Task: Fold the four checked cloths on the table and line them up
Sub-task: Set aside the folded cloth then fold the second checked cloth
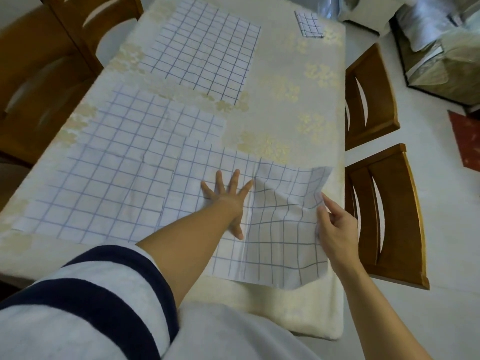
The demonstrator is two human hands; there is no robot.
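Cream-covered table (285,81), 3 spread checked cloths (202,48) (104,178) (280,242), 1 folded cloth (309,23)

Four checked cloths (205,50) — three spread, one folded — two hands (226,198), four wooden chairs (368,100), one table (298,87).

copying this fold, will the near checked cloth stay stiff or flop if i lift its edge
Probably floppy: the near checked cloth sags and ripples where the right hand pinches its raised edge. Likely light: a fingertip pinch lifts it. It may slide; the left hand presses it flat.
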